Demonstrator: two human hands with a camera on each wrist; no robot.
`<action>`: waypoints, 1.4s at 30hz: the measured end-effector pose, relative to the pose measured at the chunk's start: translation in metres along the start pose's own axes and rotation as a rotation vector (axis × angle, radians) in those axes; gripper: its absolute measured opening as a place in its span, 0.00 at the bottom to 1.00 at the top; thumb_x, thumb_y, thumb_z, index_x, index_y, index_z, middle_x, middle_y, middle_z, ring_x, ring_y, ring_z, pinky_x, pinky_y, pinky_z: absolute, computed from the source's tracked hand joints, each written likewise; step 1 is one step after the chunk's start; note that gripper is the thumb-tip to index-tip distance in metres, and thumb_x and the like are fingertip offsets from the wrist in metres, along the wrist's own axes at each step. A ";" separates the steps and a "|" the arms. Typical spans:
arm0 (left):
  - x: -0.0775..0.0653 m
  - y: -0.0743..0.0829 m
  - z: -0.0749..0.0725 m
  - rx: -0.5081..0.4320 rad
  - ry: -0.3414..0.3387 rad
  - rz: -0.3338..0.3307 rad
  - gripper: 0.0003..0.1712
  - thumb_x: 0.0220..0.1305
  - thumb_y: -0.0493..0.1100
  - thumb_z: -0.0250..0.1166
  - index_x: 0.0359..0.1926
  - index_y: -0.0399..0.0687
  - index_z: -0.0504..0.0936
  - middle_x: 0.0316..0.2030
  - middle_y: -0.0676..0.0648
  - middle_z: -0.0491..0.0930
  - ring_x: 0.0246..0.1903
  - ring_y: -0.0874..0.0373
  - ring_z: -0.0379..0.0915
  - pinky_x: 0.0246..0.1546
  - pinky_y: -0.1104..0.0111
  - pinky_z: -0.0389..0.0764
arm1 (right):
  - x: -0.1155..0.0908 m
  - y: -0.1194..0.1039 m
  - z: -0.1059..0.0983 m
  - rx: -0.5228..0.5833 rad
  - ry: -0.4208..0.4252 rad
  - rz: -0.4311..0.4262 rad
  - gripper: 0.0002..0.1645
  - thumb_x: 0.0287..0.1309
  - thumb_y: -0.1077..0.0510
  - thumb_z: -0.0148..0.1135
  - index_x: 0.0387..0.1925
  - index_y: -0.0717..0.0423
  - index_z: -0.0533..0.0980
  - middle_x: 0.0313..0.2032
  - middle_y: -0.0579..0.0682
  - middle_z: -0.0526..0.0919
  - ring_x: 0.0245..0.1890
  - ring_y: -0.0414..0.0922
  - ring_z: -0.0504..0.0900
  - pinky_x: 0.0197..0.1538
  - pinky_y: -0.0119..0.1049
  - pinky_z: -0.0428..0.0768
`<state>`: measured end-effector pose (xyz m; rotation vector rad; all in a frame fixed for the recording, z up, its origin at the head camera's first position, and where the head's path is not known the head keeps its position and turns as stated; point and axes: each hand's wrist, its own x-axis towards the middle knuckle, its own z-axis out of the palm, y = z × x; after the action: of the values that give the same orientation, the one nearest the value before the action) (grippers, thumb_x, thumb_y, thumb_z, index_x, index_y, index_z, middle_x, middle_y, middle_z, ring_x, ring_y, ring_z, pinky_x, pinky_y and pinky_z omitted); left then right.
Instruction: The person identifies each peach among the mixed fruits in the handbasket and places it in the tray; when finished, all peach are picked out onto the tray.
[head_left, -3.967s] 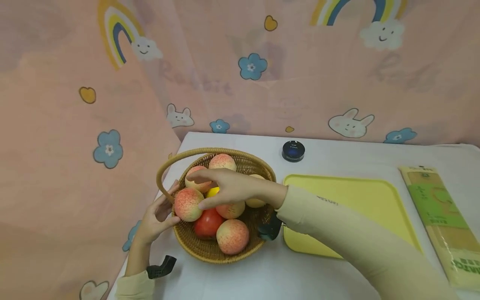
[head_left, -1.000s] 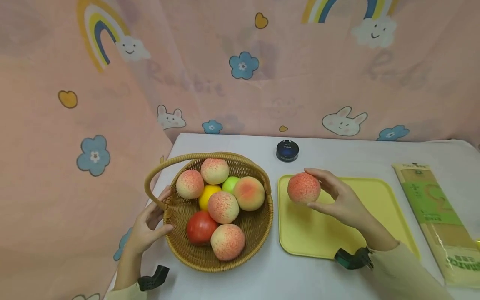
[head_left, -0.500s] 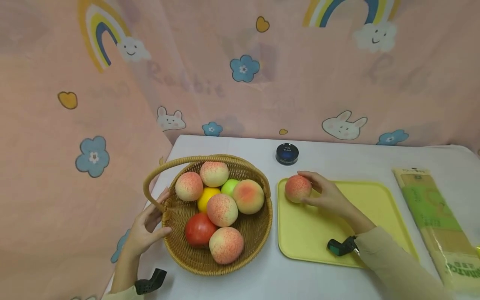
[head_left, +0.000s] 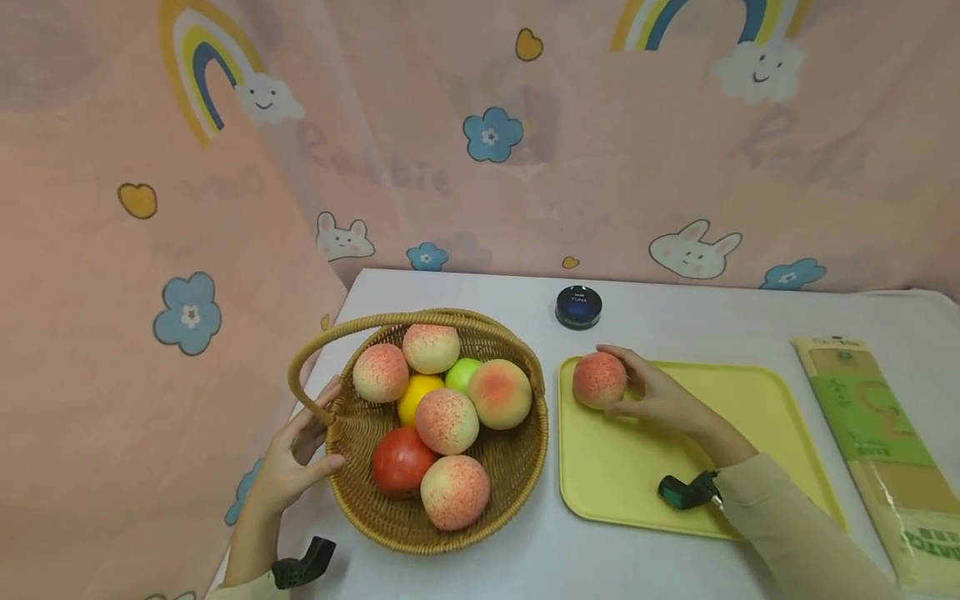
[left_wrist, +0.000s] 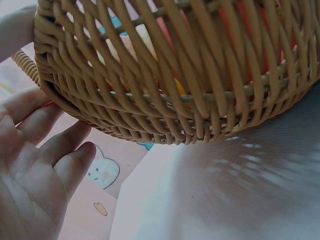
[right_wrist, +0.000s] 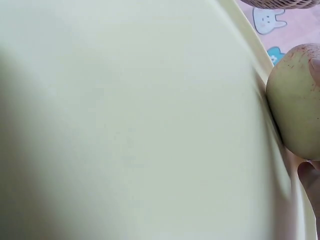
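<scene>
My right hand (head_left: 656, 400) holds a peach (head_left: 598, 380) between thumb and fingers at the far left corner of the yellow tray (head_left: 630, 483). In the right wrist view the peach (right_wrist: 295, 105) sits at the tray's raised edge. On the left, my left hand (head_left: 288, 467) holds the wicker basket (head_left: 371, 517) by its left side, near the handle's base. The thumb lies at the rim; in the left wrist view the fingers (left_wrist: 55, 145) reach the woven outer wall. Inside are several peaches (head_left: 447, 421), a round red fruit (head_left: 402, 461), a yellow one (head_left: 417, 398) and a green one (head_left: 462, 373).
Behind the tray stands a round dark tin (head_left: 578, 307). A flat green and tan packet (head_left: 873, 433) lies along the tray's right side. The basket's tall handle (head_left: 352, 327) arches over its far side. Patterned pink cloth (head_left: 420, 192) hangs behind the white table.
My right hand has gone from over the basket to the tray, bringing a peach, then lowering it at the far left corner. The left hand stays at the basket's side.
</scene>
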<state>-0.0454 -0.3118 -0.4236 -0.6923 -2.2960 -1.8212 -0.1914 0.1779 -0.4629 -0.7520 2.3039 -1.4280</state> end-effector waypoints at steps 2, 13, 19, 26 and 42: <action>0.000 0.000 0.000 0.000 0.000 0.003 0.47 0.48 0.22 0.66 0.69 0.26 0.53 0.71 0.28 0.45 0.70 0.59 0.55 0.62 0.75 0.67 | 0.000 0.000 0.000 0.008 0.001 0.000 0.55 0.48 0.58 0.72 0.71 0.61 0.51 0.69 0.62 0.58 0.67 0.61 0.60 0.60 0.16 0.60; 0.000 0.001 0.000 -0.001 -0.003 0.010 0.46 0.50 0.25 0.67 0.69 0.26 0.54 0.71 0.27 0.45 0.70 0.58 0.55 0.61 0.75 0.68 | -0.021 -0.022 -0.007 -0.053 0.157 -0.112 0.45 0.52 0.64 0.68 0.69 0.59 0.57 0.68 0.62 0.61 0.69 0.34 0.58 0.62 0.14 0.60; 0.001 -0.001 0.000 -0.012 0.007 0.022 0.46 0.51 0.27 0.68 0.68 0.25 0.54 0.71 0.28 0.45 0.70 0.57 0.54 0.62 0.74 0.67 | -0.035 -0.048 -0.003 -0.042 0.170 -0.205 0.42 0.51 0.69 0.66 0.68 0.58 0.61 0.65 0.59 0.66 0.63 0.24 0.62 0.60 0.15 0.64; 0.001 -0.002 0.001 -0.030 0.000 0.028 0.46 0.51 0.27 0.68 0.68 0.25 0.54 0.71 0.29 0.45 0.71 0.57 0.53 0.63 0.74 0.66 | -0.045 -0.079 0.009 0.010 0.072 -0.344 0.42 0.49 0.75 0.64 0.66 0.62 0.61 0.66 0.53 0.67 0.65 0.34 0.67 0.62 0.21 0.67; 0.004 0.004 0.002 0.003 0.011 -0.030 0.47 0.51 0.27 0.68 0.70 0.29 0.55 0.71 0.29 0.44 0.70 0.61 0.54 0.62 0.75 0.66 | -0.022 -0.167 0.047 -0.029 -0.150 -0.480 0.44 0.49 0.64 0.71 0.67 0.53 0.62 0.65 0.48 0.68 0.66 0.40 0.66 0.66 0.33 0.68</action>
<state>-0.0468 -0.3081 -0.4192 -0.6497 -2.3141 -1.8296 -0.1051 0.0973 -0.3341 -1.4432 2.1181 -1.4604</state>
